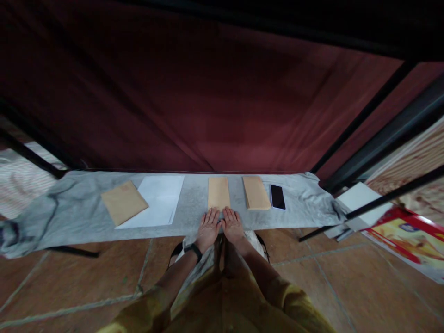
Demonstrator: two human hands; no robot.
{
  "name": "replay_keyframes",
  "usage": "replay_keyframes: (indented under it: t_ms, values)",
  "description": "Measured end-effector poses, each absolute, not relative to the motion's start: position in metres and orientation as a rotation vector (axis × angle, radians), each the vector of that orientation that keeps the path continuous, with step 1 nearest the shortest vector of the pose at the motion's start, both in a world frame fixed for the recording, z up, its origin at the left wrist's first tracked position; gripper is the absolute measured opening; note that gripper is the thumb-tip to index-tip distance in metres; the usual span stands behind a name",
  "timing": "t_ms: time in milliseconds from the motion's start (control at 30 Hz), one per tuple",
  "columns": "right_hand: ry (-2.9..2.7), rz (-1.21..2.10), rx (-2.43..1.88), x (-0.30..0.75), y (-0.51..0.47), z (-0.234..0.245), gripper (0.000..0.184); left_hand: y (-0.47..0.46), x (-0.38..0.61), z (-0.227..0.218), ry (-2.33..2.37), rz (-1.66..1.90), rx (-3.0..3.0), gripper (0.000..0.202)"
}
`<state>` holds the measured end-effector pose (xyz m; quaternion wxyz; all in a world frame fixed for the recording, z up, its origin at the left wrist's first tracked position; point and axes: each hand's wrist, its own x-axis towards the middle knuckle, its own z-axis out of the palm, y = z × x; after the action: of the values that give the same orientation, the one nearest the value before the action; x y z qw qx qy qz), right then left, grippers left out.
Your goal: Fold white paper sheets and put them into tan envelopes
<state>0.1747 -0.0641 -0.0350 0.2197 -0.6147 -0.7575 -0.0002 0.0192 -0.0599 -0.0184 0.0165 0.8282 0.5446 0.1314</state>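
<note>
One left hand (208, 226), one right hand (231, 225): palms down, fingers extended, grip clasping nothing; fingertips at near edge of brown envelope (218, 192), twelve o'clock, seemingly centred for reach. Envelope stack (256, 193), two o'clock, apparently spaced against mixing.

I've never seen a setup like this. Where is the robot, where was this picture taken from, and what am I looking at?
There is no robot here, just a person's two bare hands. The single picture comes from a camera worn on that person's head, looking forward and down.

A grey cloth covers the surface. From left to right lie a wide brown envelope partly over some white paper, a narrow brown envelope, a stack of brown envelopes and a phone.

The left hand and right hand lie palms down, fingertips at the near edge of the narrow envelope. Neither appears to be gripping anything.
</note>
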Motion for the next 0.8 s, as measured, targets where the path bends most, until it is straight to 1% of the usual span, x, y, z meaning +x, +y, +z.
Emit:
replay_keyframes:
  t_ms: [100,233,433,500,633,800]
  values:
    - [-2.078,0.007,-1.724,0.180,-0.066,-0.034,0.049,-0.059,0.024,-0.012,1.695,0.334,2.558,0.057]
    - [-2.038,0.047,-1.756,0.187,-0.068,-0.032,0.049,-0.058,0.017,-0.010,1.746,0.329,2.551,0.061]
    - [-1.938,0.200,-1.822,0.192,-0.052,-0.016,0.042,-0.061,0.008,-0.005,1.754,0.342,2.602,0.061]
    - [-1.957,0.220,-1.782,0.187,-0.042,-0.011,0.043,-0.058,0.014,-0.002,1.759,0.335,2.626,0.061]
    - [-2.101,0.307,-1.558,0.170,-0.030,-0.009,0.043,-0.051,0.032,-0.004,1.639,0.301,2.679,0.055]
    - [-2.165,0.335,-1.511,0.165,-0.036,-0.018,0.044,-0.047,0.038,-0.013,1.583,0.266,2.656,0.056]
